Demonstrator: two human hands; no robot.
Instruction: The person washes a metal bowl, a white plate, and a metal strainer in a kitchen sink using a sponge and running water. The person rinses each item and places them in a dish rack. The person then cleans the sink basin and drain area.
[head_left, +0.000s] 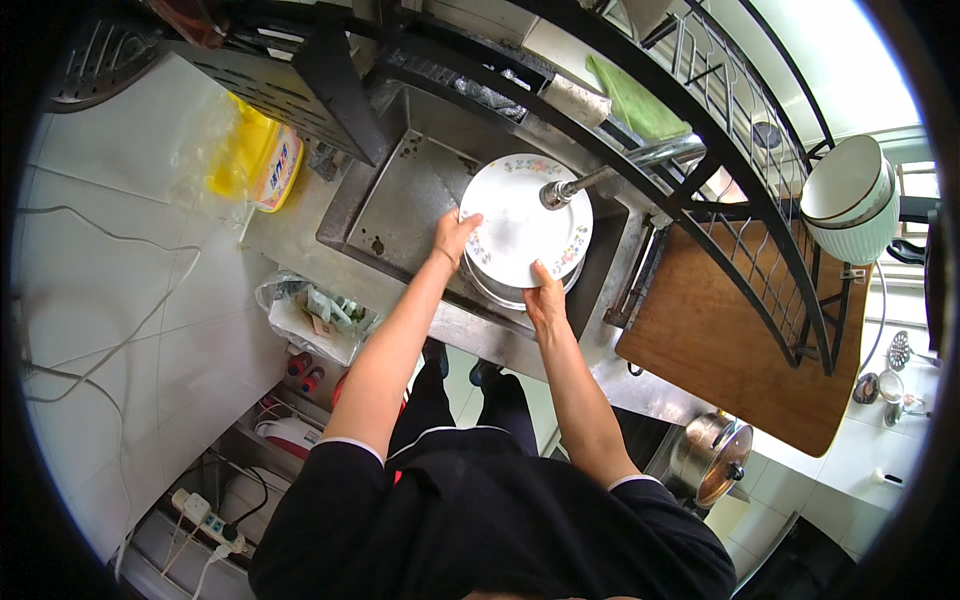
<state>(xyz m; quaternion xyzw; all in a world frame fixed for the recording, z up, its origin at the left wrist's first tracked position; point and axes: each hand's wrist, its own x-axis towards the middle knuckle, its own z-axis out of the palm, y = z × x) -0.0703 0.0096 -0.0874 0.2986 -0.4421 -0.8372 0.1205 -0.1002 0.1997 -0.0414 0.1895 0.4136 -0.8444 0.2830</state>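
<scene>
A white plate (517, 225) with a floral rim is held above the steel sink (420, 195), below the faucet's metal spout (556, 193). My left hand (454, 237) grips the plate at its left edge, thumb on the upper face. At the front edge my right hand (546, 297) holds it, the thumb also on top. Under the plate, the rim of a round metal basin (495, 294) shows in the sink; the plate hides most of it. Whether water runs from the spout cannot be told.
A black metal rack (697, 161) arches over the sink, with stacked bowls (851, 187) at its right. Right of the sink lies a wooden board (735, 330). A yellow detergent bottle (277, 169) stands left; a plastic-lined waste bin (322, 319) hangs at the counter's front. A lidded pot (709, 457) sits lower right.
</scene>
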